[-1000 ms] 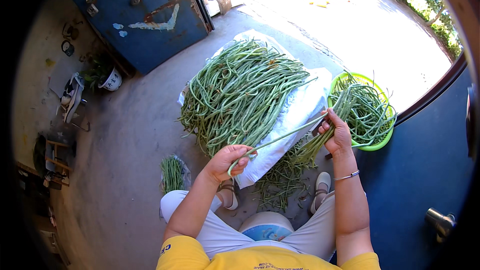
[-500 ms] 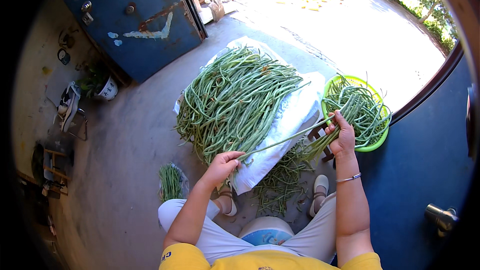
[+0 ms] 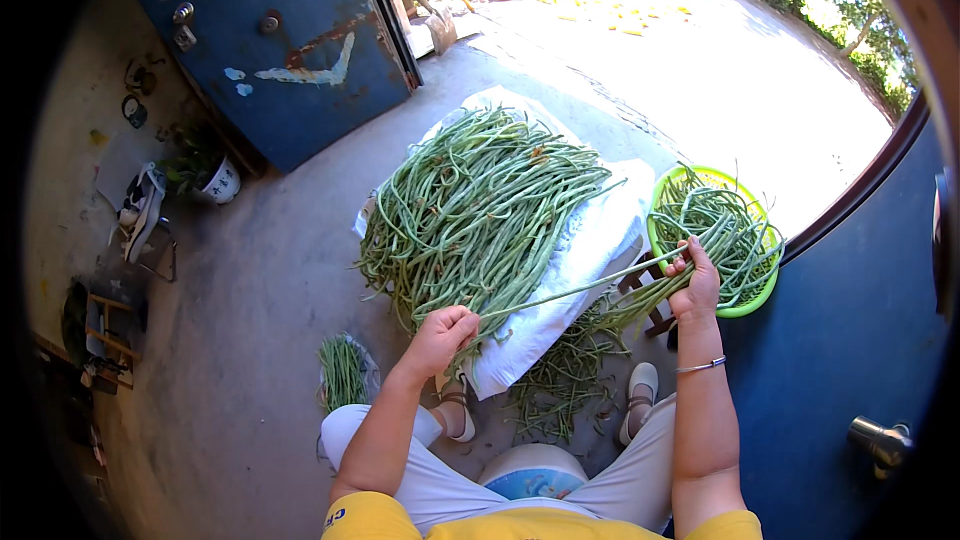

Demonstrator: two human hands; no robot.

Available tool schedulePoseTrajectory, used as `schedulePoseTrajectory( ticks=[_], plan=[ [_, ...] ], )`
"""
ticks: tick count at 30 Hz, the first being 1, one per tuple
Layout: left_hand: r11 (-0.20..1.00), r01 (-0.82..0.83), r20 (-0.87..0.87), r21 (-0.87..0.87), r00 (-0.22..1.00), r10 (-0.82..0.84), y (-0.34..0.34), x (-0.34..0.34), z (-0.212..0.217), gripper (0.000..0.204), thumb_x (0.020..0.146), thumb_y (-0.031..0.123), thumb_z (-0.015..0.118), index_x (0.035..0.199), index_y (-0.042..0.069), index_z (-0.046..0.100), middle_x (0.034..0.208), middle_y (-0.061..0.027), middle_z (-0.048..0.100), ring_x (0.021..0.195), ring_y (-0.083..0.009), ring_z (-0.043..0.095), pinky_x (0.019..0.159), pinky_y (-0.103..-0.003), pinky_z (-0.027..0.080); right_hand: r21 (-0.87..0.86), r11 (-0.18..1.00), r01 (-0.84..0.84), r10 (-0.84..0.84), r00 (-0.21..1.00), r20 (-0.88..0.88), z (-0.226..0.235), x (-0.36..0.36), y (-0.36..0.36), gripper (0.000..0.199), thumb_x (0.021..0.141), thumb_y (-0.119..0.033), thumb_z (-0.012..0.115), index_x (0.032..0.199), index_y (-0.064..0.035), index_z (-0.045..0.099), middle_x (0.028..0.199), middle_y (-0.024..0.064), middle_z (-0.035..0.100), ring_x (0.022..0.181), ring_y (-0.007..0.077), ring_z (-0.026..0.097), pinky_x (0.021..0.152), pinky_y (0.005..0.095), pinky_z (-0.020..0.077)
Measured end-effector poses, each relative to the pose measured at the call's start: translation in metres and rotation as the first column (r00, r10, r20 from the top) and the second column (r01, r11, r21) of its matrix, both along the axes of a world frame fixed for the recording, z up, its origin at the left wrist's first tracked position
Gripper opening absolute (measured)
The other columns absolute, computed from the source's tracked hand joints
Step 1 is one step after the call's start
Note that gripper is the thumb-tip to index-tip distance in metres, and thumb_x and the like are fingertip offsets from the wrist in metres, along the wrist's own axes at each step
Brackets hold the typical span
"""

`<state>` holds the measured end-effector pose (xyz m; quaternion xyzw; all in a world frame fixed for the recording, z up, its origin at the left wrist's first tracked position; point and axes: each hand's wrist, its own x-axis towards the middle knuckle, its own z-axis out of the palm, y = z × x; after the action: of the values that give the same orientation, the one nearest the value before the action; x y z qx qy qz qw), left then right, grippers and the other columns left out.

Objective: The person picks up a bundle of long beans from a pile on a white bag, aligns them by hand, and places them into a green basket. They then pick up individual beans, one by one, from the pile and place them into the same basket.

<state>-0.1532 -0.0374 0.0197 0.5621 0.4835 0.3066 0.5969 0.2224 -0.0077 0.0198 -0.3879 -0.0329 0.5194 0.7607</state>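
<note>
My left hand [image 3: 442, 340] is closed in a pinch on one end of a single long bean [image 3: 570, 291]. That bean stretches up to my right hand [image 3: 697, 285], which is closed round a bunch of long beans [image 3: 640, 306]; their ends trail down to the left of the hand. A large heap of long green beans [image 3: 480, 215] lies on a white sack [image 3: 590, 258], just beyond my left hand. Next to my right hand stands a lime-green basket [image 3: 740, 309] holding more long beans [image 3: 712, 225].
Loose beans [image 3: 562, 380] are scattered on the floor below the sack. A smaller bundle of beans [image 3: 343, 372] lies left of my knee. A blue door [image 3: 290, 40] stands at the far left, a blue panel [image 3: 830, 360] at the right. Between my legs is a rounded white-and-blue thing [image 3: 530, 482].
The view has shifted slightly, so the scene sits a little lower. Both hands keep their grip on the beans; the left fingers are curled more tightly at the bean's end.
</note>
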Motion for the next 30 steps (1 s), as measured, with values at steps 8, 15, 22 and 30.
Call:
schedulePoseTrajectory(
  ticks=[8,15,22,30],
  plan=[
    [0.822,0.569,0.598,0.029,0.649,-0.471,-0.027,0.006,0.035,0.032,0.088,0.026,0.055,0.067,0.003,0.052,0.061,-0.0010,0.047,0.052,-0.0084,0.037,0.047,-0.025,0.027,-0.095,0.995,0.011,-0.010,1.000,0.015,-0.012,-0.010,0.006,0.014,0.085,-0.015,0.058,0.082,-0.0021,0.053,0.068,0.0036,0.050,0.050,0.0110,0.044,0.045,0.0265,0.0382],
    [0.945,0.303,0.261,-0.123,0.929,-0.264,-0.016,-0.016,0.042,0.012,0.077,0.004,0.063,0.087,-0.001,0.060,0.074,-0.0028,0.056,0.066,-0.0083,0.050,0.060,-0.022,0.042,-0.042,0.996,-0.073,0.073,0.997,-0.020,-0.001,0.002,0.008,0.014,0.086,-0.018,0.057,0.088,-0.0046,0.056,0.070,0.0014,0.052,0.052,0.0085,0.045,0.048,0.0248,0.0393],
    [0.984,0.142,-0.093,-0.102,0.984,-0.152,-0.003,0.015,0.012,0.024,0.082,0.008,0.059,0.105,0.002,0.058,0.077,-0.0013,0.060,0.063,-0.0069,0.052,0.058,-0.023,0.044,0.003,0.953,-0.303,0.303,0.953,0.033,0.009,-0.018,0.001,0.013,0.086,-0.019,0.058,0.090,-0.0064,0.058,0.082,0.0076,0.061,0.067,0.0155,0.056,0.057,0.0300,0.0477],
    [0.630,-0.323,-0.163,0.706,0.792,0.589,0.099,0.007,0.011,0.016,0.081,0.013,0.059,0.086,-0.001,0.062,0.078,-0.0108,0.061,0.074,-0.0220,0.058,0.066,-0.032,0.045,0.057,0.922,-0.384,0.385,0.923,-0.019,0.015,-0.035,0.003,0.013,0.087,-0.020,0.056,0.083,-0.0079,0.054,0.065,0.0019,0.056,0.057,0.0134,0.055,0.059,0.0325,0.0494]
  ],
)
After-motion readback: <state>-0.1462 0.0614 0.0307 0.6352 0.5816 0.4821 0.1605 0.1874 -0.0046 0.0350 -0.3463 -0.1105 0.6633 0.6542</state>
